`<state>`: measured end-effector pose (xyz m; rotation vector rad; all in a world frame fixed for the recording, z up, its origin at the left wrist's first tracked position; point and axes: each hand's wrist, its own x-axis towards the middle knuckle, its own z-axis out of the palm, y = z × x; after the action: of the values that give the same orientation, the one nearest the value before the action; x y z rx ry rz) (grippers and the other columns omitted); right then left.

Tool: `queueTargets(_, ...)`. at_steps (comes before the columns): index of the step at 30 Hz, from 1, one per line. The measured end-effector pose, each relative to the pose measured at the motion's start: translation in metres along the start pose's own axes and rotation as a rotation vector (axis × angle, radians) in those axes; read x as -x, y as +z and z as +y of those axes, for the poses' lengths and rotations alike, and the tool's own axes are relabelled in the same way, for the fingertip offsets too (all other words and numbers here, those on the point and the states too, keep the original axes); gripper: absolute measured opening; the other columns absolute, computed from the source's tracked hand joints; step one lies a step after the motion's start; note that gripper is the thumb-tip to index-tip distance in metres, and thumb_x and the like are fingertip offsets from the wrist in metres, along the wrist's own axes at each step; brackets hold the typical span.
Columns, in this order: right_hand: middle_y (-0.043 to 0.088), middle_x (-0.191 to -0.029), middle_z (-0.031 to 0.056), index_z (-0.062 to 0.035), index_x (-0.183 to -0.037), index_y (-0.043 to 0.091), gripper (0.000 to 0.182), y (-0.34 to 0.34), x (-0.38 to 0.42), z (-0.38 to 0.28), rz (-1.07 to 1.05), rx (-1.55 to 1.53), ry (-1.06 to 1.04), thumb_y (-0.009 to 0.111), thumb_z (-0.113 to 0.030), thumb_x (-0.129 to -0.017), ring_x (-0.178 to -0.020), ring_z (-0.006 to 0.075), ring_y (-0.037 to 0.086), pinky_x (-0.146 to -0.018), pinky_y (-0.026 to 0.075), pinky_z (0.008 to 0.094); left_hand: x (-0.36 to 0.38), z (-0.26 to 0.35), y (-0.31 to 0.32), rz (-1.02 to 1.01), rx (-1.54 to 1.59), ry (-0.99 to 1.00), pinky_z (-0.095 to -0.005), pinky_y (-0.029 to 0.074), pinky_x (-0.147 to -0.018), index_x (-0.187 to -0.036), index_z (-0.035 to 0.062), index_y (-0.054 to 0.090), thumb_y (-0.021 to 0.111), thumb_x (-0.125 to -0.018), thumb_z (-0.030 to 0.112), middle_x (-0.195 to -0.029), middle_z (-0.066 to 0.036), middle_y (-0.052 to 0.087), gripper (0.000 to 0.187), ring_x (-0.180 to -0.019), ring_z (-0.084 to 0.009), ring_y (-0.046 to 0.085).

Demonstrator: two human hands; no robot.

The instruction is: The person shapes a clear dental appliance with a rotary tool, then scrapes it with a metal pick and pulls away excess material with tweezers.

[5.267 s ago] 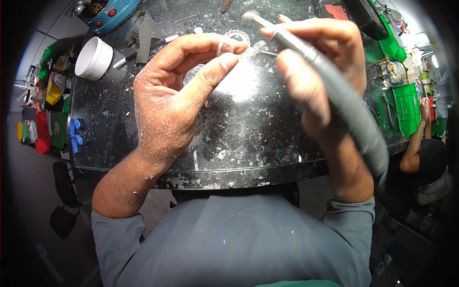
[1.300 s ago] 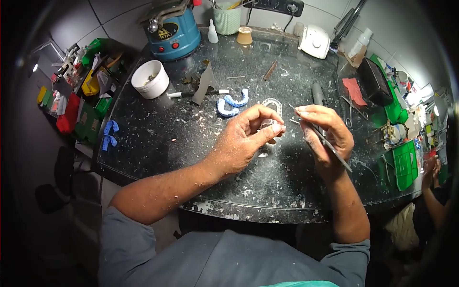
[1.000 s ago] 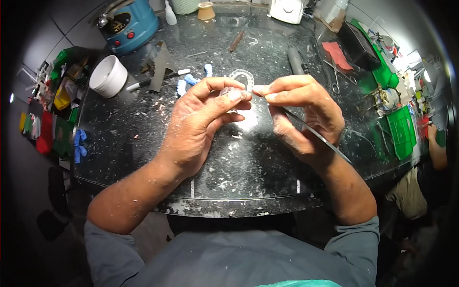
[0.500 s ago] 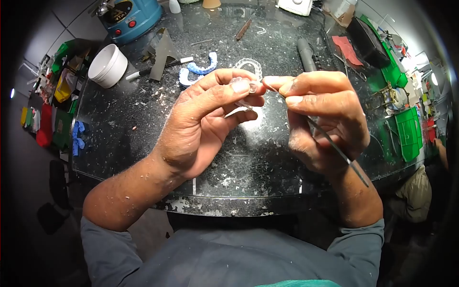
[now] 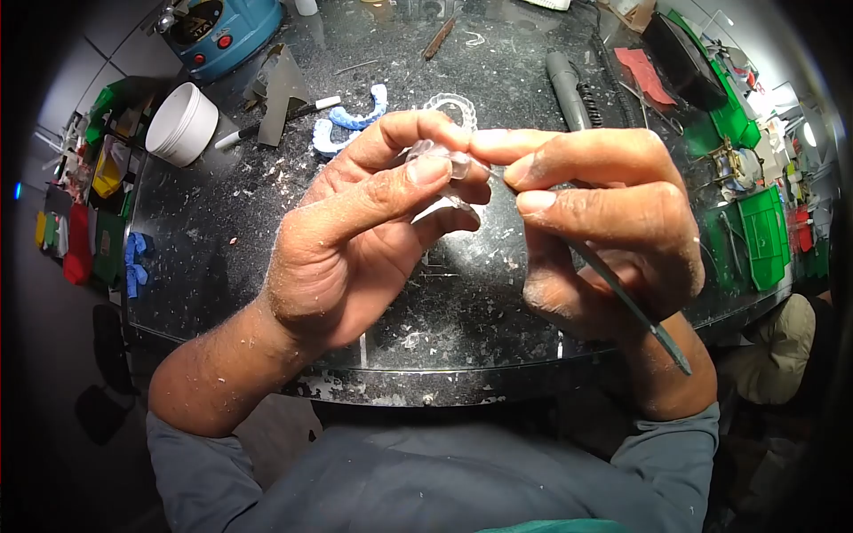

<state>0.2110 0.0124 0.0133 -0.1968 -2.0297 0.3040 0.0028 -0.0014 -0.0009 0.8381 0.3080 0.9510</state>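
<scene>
Between the thumb and fingers of my left hand [image 5: 346,226] is a clear dental aligner [image 5: 458,166], its tooth shapes showing at the fingertips. Part of it is hidden by the thumb. My right hand [image 5: 613,218] is closed around a thin dark metal hand tool [image 5: 626,306], held like a pen. The tool's handle end slants down past the palm, and its narrow tip reaches the aligner's right edge. My right index finger is stretched out and meets the left fingertips. Behind the hands, a second clear aligner [image 5: 453,102] lies on the dark speckled table.
Blue dental trays [image 5: 360,111], a black-and-white marker [image 5: 231,138], grey sandpaper [image 5: 280,98] and a white tub [image 5: 182,124] lie back left, near a blue machine [image 5: 222,40]. A grey handpiece [image 5: 566,89], red sheet [image 5: 644,75] and green bin [image 5: 761,235] are at right. White debris dots the table.
Both hands look larger and nearer, and the tool tip has come against the aligner. My right hand has turned slightly. The whole view has shifted a little.
</scene>
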Motion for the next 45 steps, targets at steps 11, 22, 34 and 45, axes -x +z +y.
queueTargets(11, 0.056, -0.098, 0.0213, 0.0037, -0.099, 0.054, 0.027, 0.0020, -0.0009, -0.0049, 0.026, -0.005, -0.001, 0.070, -0.011, -0.084, -0.095, 0.0398, 0.065, -0.080, 0.058, 0.0429, -0.0002, 0.0023, 0.0021, -0.035, 0.058, -0.001, -0.0368, 0.036, -0.102, -0.117, 0.0064, 0.044, 0.045, -0.094, 0.012, -0.115, -0.009, 0.052, 0.024, -0.114, -0.0192, 0.050)
queueTargets(22, 0.057, -0.098, 0.0210, 0.0042, -0.097, 0.056, 0.024, 0.0033, -0.0014, -0.0016, 0.037, 0.002, -0.032, 0.069, -0.012, -0.085, -0.090, 0.0360, 0.066, -0.079, 0.058, 0.0429, -0.0003, 0.0008, 0.0017, -0.010, 0.051, 0.002, -0.0388, 0.037, -0.101, -0.118, 0.0050, 0.044, 0.047, -0.093, 0.013, -0.115, -0.010, 0.053, 0.026, -0.113, -0.0201, 0.050)
queueTargets(34, 0.058, -0.096, 0.0198, 0.0031, -0.096, 0.055, 0.017, 0.0058, 0.0008, 0.0001, 0.065, 0.018, -0.039, 0.066, 0.000, -0.083, -0.089, 0.0352, 0.067, -0.075, 0.059, 0.0387, -0.0007, 0.0025, 0.0015, 0.009, 0.067, -0.018, -0.0351, 0.039, -0.098, -0.114, 0.0032, 0.043, 0.048, -0.091, 0.013, -0.111, -0.010, 0.052, 0.026, -0.110, -0.0191, 0.050)
queueTargets(45, 0.059, -0.095, 0.0192, 0.0020, -0.097, 0.057, 0.020, 0.0075, 0.0007, 0.0001, 0.067, 0.007, -0.018, 0.065, 0.007, -0.080, -0.088, 0.0332, 0.068, -0.075, 0.060, 0.0383, -0.0009, 0.0027, -0.0009, -0.006, 0.072, -0.011, -0.0336, 0.039, -0.097, -0.114, 0.0029, 0.043, 0.047, -0.090, 0.013, -0.108, -0.009, 0.053, 0.026, -0.106, -0.0182, 0.051)
